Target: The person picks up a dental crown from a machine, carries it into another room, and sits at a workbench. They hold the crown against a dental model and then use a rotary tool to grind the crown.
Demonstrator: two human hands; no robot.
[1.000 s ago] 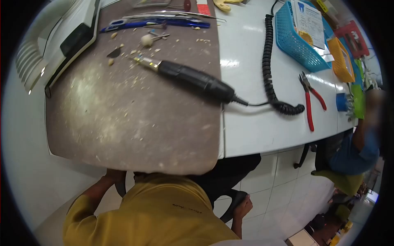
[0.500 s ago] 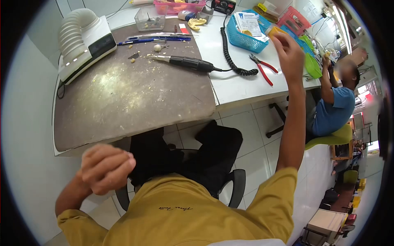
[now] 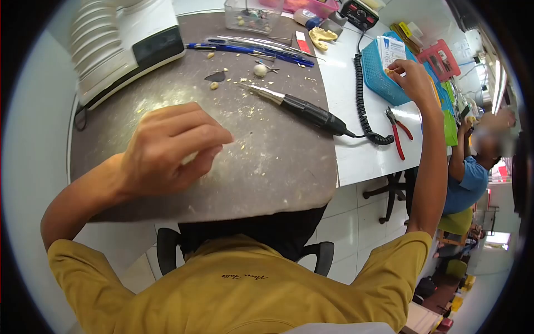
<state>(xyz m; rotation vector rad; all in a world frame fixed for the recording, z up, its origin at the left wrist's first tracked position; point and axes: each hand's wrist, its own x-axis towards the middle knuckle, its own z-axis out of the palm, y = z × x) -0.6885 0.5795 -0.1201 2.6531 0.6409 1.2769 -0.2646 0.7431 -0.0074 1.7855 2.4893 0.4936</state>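
My left hand (image 3: pixel 172 149) hovers above the brown work mat (image 3: pixel 256 189) with its fingers curled in and nothing seen in them. My right hand (image 3: pixel 417 83) reaches over the blue plastic basket (image 3: pixel 378 78). Its fingertips are pinched together at a small yellowish piece, too hidden to name. A printed paper packet (image 3: pixel 391 50) stands in the basket beside those fingers. Between the hands lies a black handpiece (image 3: pixel 311 114) with a silver tip and a coiled cord (image 3: pixel 361 100). Red-handled pliers (image 3: pixel 397 133) rest below the basket.
A white suction unit with a ribbed hose (image 3: pixel 100 39) stands at left. Blue pens (image 3: pixel 250 53), a round white bur (image 3: pixel 260 70), scraps and dust lie on the mat. Behind are a clear box (image 3: pixel 253 19), a yellowish dental cast (image 3: pixel 322 38) and a control box (image 3: pixel 359 14). A co-worker (image 3: pixel 467 181) sits at right.
My left hand has risen from beside my lap to above the mat. My right hand has moved from above the basket's right edge down into it. The view has come closer to the bench.
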